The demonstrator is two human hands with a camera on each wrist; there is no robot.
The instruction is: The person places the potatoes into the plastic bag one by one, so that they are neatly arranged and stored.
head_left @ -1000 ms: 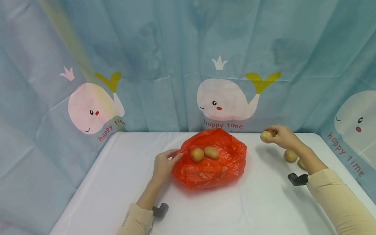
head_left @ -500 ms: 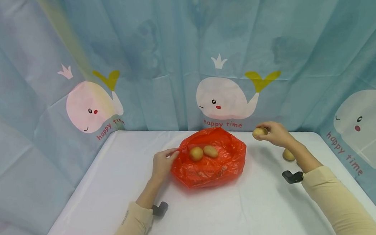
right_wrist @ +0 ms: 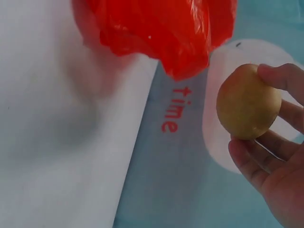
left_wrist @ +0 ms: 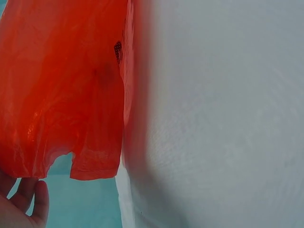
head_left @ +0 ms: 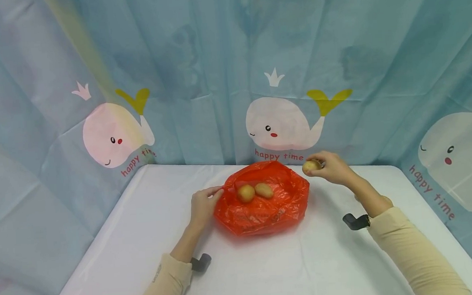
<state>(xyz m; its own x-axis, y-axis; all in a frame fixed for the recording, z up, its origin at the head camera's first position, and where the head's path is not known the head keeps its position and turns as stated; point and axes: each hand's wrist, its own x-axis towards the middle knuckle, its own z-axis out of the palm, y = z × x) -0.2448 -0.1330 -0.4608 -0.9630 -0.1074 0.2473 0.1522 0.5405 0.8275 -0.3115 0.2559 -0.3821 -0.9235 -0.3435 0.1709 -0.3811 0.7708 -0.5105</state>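
A red plastic bag (head_left: 260, 216) lies on the table with its mouth spread, and two potatoes, one round (head_left: 246, 193) and one longer (head_left: 264, 190), show inside it. My left hand (head_left: 202, 208) pinches the bag's left rim between thumb and fingers; in the left wrist view the fingertips (left_wrist: 42, 194) meet the bag's edge. My right hand (head_left: 331, 168) grips another potato (head_left: 311, 167) above the table, just right of the bag's far right side. The right wrist view shows this potato (right_wrist: 248, 102) held between thumb and fingers, with the bag (right_wrist: 161, 28) close by.
On the right of the white table (head_left: 243, 273), more potato surface (head_left: 386, 199) peeks out from behind the right forearm. A blue curtain (head_left: 199, 77) printed with whales hangs along the table's far edge and sides.
My right hand has carried its potato leftward toward the bag, and its forearm now hides most of what lay on the right. The left hand keeps its pinch on the rim, nearly still.
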